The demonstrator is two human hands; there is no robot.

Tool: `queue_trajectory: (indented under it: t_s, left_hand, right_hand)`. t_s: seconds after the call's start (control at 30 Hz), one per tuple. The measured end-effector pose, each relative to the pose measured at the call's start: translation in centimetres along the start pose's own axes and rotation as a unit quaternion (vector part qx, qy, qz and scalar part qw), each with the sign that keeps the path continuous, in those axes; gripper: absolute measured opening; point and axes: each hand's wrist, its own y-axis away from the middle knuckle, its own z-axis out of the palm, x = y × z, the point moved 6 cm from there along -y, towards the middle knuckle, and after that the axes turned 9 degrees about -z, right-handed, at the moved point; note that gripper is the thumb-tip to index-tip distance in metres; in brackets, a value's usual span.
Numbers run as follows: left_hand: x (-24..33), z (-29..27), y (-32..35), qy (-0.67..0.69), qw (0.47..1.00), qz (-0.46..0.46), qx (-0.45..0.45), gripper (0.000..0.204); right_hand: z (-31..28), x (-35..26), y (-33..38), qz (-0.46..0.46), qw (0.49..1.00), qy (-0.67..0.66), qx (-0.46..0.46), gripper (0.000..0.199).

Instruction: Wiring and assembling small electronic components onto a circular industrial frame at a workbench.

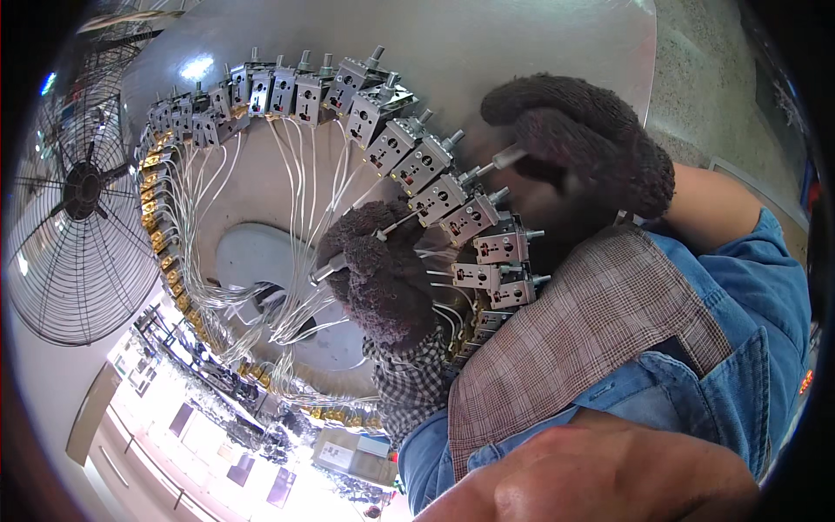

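Note:
My left hand, in a dark knitted glove, is closed at the middle of the ring. A thin metal rod sticks out of it towards the metal boxes, and a short silver cylinder shows at its other side. My right hand, gloved alike, is closed on a small pale cylindrical piece. That piece lines up with the shaft of one small silver metal box; whether they touch I cannot tell. Several like boxes with shafts stand in a curved row, shafts outward.
White wires run inward from the boxes. Brass-coloured parts continue the ring on the left, around a grey round plate. Everything stands on a metal table. A wire-caged fan is at the far left.

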Motion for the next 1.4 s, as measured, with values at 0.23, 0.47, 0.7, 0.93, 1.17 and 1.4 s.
queue_trajectory:
  t_s: [0.23, 0.47, 0.7, 0.93, 1.17, 1.4]
  left_hand:
    - [0.0, 0.1, -0.5, 0.038, 0.999, -0.013, -0.022, 0.036]
    - [0.2, 0.2, -0.2, 0.034, 0.999, -0.007, -0.037, 0.035]
    - [0.0, 0.3, -0.1, 0.023, 0.999, 0.008, -0.027, 0.034]
    - [0.0, 0.2, -0.7, 0.041, 0.998, 0.002, -0.039, 0.033]
    - [-0.2, -0.2, -0.6, 0.051, 0.998, -0.001, -0.026, 0.034]
    - [-0.3, -0.1, -0.7, 0.047, 0.998, -0.015, -0.046, 0.036]
  right_hand:
    - [-0.1, -0.5, 0.2, -0.167, 0.961, 0.207, -0.075, 0.033]
    - [0.2, -2.0, -0.4, -0.242, 0.929, 0.275, -0.045, 0.031]
    - [-0.1, 0.0, -0.1, -0.106, 0.983, 0.138, -0.049, 0.037]
    - [0.0, 0.1, -0.2, -0.208, 0.963, 0.167, -0.046, 0.043]
    - [-0.1, -0.3, -0.3, -0.099, 0.991, 0.047, -0.075, 0.041]
    - [-0.2, 0.3, -0.8, 0.006, 0.998, 0.021, -0.051, 0.033]
